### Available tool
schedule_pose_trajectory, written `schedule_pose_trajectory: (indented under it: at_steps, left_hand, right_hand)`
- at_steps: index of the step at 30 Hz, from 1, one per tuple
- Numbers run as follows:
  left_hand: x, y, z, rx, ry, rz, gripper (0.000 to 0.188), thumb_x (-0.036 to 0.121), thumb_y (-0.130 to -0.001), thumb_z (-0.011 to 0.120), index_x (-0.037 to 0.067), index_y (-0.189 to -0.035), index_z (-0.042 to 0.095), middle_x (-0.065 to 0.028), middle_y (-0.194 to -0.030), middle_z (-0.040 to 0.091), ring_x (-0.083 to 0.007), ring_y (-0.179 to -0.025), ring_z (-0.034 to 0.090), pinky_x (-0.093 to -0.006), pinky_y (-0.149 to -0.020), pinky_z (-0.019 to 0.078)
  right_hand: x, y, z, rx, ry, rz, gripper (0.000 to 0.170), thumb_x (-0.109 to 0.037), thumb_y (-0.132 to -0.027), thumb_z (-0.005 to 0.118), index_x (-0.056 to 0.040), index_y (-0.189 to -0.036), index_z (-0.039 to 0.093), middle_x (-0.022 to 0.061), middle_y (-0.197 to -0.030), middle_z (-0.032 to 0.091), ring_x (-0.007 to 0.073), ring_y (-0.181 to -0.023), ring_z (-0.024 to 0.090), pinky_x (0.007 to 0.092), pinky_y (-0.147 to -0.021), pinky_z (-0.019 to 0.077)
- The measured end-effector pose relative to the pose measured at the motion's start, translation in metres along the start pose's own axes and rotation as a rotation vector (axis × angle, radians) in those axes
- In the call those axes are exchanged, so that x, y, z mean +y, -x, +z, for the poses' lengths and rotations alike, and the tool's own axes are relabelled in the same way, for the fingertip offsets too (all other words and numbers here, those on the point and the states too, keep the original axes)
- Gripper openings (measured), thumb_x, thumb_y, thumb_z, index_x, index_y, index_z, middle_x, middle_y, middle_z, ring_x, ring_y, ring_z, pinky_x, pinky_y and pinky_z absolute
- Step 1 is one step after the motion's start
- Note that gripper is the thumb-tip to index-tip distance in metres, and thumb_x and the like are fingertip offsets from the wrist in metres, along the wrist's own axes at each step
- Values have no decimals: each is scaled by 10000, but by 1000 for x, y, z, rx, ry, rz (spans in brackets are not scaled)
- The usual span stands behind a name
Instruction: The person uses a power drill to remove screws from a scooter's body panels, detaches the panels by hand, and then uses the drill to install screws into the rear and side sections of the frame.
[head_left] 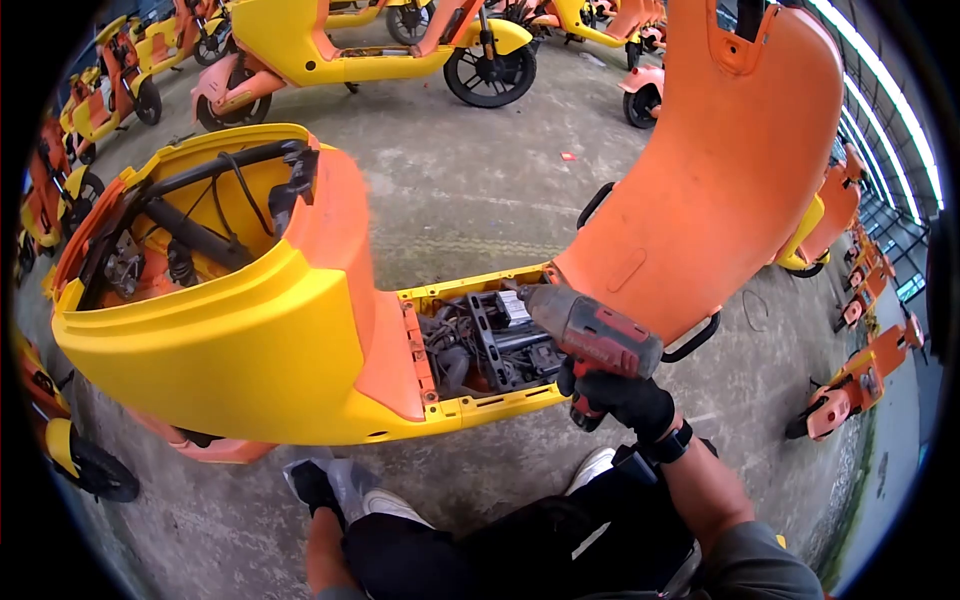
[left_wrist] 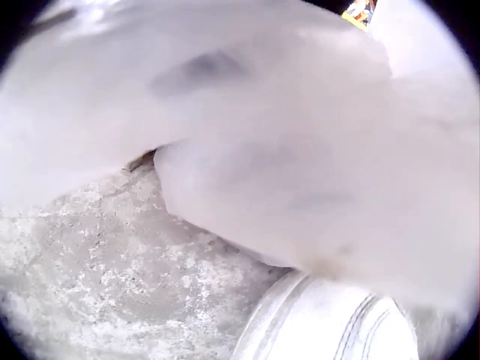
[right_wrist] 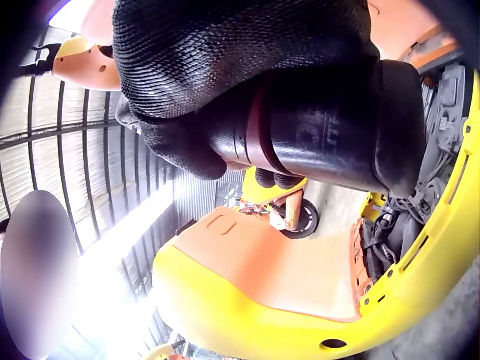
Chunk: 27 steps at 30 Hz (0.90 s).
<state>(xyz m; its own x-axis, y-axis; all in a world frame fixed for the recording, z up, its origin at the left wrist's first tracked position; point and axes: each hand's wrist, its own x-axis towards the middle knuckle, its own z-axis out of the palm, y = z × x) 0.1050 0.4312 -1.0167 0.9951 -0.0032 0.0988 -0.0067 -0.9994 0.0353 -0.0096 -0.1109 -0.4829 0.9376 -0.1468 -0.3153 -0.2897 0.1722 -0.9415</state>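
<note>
My right hand [head_left: 632,402], in a black knit glove, grips a red and black cordless drill [head_left: 603,335] by its handle. The drill's nose points left, over the far right part of an open floor compartment [head_left: 492,402] of a yellow and orange scooter [head_left: 215,345]. Wires and a silver finned box [head_left: 515,308] show inside. Low beside my leg, my gloved left hand [head_left: 316,487] holds a translucent plastic bag [head_left: 350,483]. In the left wrist view the bag [left_wrist: 300,150] fills most of the picture and hides the fingers.
The scooter's tall orange front panel [head_left: 700,170] rises on the right. At the left, its rear body stands with an uncovered top, showing the black frame tube [head_left: 195,230]. More scooters [head_left: 390,50] are parked around on the concrete floor [head_left: 440,170]. My white shoes [head_left: 395,505] are close below.
</note>
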Motion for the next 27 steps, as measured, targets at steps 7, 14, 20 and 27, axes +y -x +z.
schedule_pose_trajectory:
  at_steps: [7, 14, 20, 27]
  left_hand:
    - [32, -4, -111, -124, 364, -300, 307, 231, -941, 460, 1, -1030, 642, -166, -1082, 647, -303, -1032, 597, -401, -898, 461]
    - [25, 4, -118, 2, 413, -68, 228, 208, -897, 515, 41, -941, 663, -167, -937, 659, -337, -916, 614, -431, -801, 467]
    - [9, 8, -142, 5, 562, 108, 143, 75, -781, 535, 83, -844, 663, -115, -848, 658, -316, -845, 628, -406, -760, 486]
    - [-41, -8, -223, -112, 286, 550, 222, 48, -724, 606, 31, -933, 681, -134, -909, 675, -272, -743, 656, -376, -686, 534]
  right_hand:
    - [10, 3, -9, -26, -124, -54, 557, -181, -776, 722, 6, -1247, 490, 98, -965, 629, 180, -856, 605, 316, -748, 502]
    - [13, 14, -17, -99, -158, -158, 464, -226, -820, 698, -22, -1200, 527, 112, -968, 626, 157, -805, 594, 291, -689, 511]
    - [1, 28, -12, -8, -232, -266, 442, -257, -857, 663, -20, -1206, 529, 100, -955, 626, 148, -812, 585, 283, -708, 496]
    - [-18, 50, -18, -67, -438, -378, 459, -157, -874, 642, 4, -1275, 488, 96, -1058, 629, 176, -927, 626, 305, -805, 520]
